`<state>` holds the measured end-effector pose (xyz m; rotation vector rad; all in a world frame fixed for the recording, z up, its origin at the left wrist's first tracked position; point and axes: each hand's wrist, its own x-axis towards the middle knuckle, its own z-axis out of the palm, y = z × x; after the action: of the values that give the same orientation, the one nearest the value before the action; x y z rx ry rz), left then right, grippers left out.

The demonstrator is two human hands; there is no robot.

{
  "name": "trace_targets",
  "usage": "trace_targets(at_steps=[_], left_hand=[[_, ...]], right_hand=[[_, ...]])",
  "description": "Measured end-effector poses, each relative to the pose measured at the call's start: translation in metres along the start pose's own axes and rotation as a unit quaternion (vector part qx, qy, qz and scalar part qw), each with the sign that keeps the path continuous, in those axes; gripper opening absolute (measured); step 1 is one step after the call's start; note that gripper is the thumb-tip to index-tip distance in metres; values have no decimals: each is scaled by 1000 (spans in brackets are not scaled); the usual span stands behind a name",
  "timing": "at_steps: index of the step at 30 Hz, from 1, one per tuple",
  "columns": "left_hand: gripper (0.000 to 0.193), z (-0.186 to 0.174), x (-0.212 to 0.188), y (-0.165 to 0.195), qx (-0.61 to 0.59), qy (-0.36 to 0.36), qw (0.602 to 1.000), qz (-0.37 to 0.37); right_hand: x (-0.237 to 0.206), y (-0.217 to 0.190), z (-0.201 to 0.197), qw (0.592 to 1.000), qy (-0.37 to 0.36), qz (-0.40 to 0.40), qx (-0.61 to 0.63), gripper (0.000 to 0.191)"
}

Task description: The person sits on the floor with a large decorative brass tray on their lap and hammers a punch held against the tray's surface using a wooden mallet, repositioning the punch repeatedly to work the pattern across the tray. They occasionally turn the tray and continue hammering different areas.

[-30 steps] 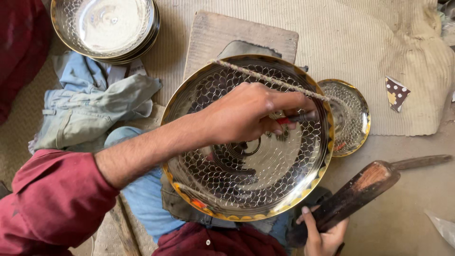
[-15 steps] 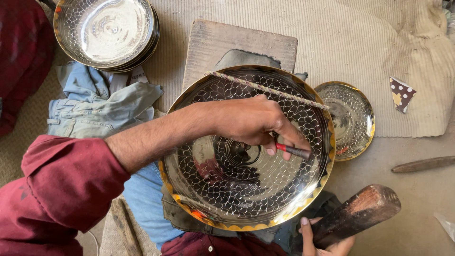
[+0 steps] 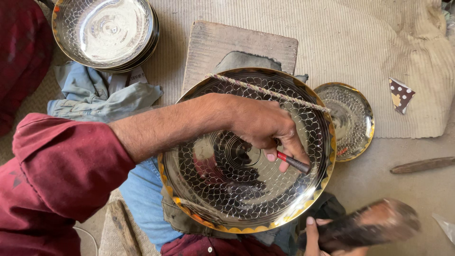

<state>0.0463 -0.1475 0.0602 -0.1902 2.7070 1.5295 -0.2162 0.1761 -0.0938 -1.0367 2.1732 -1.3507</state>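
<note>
Fingers of the left hand [image 3: 258, 125] pinch a small red-handled punch [image 3: 294, 163] against the large patterned metal plate [image 3: 246, 199] on the lap, while the right hand [image 3: 315, 234] grips a blurred wooden mallet [image 3: 367, 227].

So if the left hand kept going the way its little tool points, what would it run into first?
Probably the patterned surface of the large metal plate: the left hand angles its punch down-right at it. Depth is unclear.
</note>
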Motion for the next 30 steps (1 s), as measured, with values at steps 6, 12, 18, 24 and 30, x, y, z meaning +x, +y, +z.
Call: trace_targets(at_steps=[6, 12, 18, 24, 30], left_hand=[[58, -4, -4, 8, 11, -20, 1000, -19], [59, 1, -5, 3, 15, 31, 999, 16], [55, 14, -6, -3, 62, 115, 991, 18], [57, 22, -14, -13, 38, 159, 986, 16], [49, 27, -19, -11, 131, 190, 972, -32]], right_hand=[[11, 30, -15, 986, -78, -66, -134, 82], [19, 2, -5, 985, -62, -152, -61, 88], [30, -43, -2, 972, -87, -201, -83, 94], [52, -84, -1, 968, -105, -219, -71, 77], [69, -109, -2, 958, -136, -205, -146, 83]])
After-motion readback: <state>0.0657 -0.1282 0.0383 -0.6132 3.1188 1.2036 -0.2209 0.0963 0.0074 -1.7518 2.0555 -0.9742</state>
